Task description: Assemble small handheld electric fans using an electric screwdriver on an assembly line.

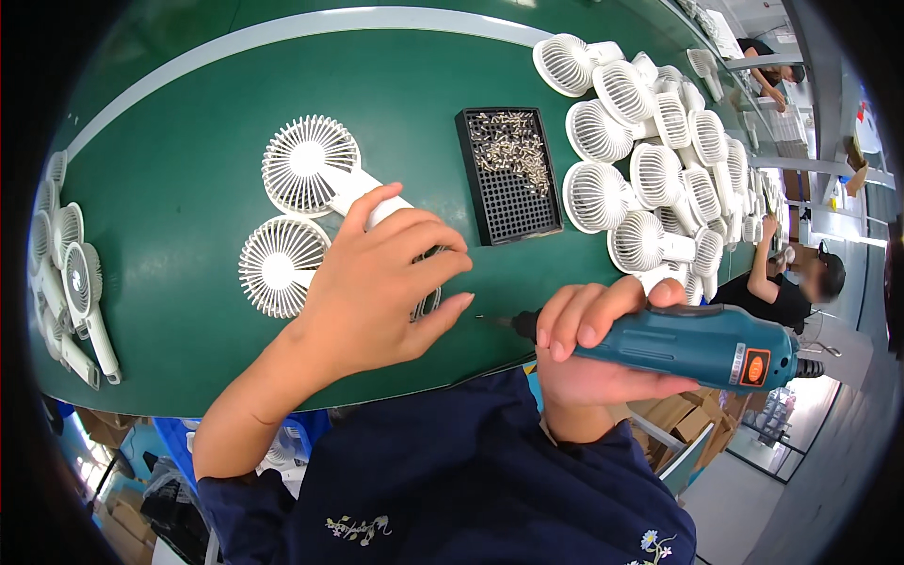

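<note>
My right hand (603,339) is wrapped round a teal electric screwdriver (697,344), its thin tip pointing left toward my left hand. My left hand (386,278) spreads its fingers over the table. Its index finger lies by the handle of a white handheld fan (306,165). A second white fan (281,268) lies just below, its handle hidden under the same hand. Between thumb and fingers, part of another round grille (428,292) shows. Whether the left fingers touch these parts is hard to see.
A black perforated tray (518,212) with many small screws (511,146) sits beyond my hands. White fans (631,169) are heaped at the right, more fans (83,278) at the left. A person (796,282) sits at the far right. The green table (188,348) curves along my body.
</note>
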`<move>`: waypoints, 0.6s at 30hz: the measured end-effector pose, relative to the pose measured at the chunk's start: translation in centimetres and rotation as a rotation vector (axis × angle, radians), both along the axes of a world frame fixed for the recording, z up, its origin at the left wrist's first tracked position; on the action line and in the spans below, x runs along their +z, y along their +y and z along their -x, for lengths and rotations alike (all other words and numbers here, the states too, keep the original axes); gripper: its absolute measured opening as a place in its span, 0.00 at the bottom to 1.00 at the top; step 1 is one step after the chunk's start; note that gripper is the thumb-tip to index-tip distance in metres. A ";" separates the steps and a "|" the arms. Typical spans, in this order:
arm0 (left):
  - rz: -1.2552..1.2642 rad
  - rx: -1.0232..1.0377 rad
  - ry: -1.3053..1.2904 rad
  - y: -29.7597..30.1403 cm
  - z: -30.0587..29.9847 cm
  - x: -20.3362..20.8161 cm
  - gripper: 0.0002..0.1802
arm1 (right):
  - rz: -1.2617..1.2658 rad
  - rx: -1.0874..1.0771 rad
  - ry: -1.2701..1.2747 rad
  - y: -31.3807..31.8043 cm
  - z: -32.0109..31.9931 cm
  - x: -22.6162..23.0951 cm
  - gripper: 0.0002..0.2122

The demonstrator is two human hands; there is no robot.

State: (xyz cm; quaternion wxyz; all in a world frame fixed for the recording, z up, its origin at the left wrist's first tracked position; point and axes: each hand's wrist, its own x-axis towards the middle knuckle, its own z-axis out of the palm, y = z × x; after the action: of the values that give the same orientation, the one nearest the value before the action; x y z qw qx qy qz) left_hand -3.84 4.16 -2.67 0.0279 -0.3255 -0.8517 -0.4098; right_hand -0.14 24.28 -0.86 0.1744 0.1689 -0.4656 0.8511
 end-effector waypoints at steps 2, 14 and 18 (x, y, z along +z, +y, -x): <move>0.026 0.020 0.014 -0.2 -0.2 -0.3 0.12 | -0.128 0.034 -0.030 0.6 0.0 -0.5 0.36; 0.011 -0.019 0.028 -0.1 -0.1 -0.6 0.11 | -0.082 -0.015 -0.052 0.5 -0.1 -1.1 0.37; 0.006 -0.016 0.038 0.1 -0.2 -0.6 0.11 | -0.048 0.001 -0.200 0.6 -0.6 -1.7 0.38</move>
State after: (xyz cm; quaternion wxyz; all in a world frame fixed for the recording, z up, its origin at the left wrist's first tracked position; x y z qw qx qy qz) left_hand -3.65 4.28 -3.29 0.0398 -0.3402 -0.8495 -0.4013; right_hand 0.48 24.90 -2.58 0.1226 0.0877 -0.5007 0.8524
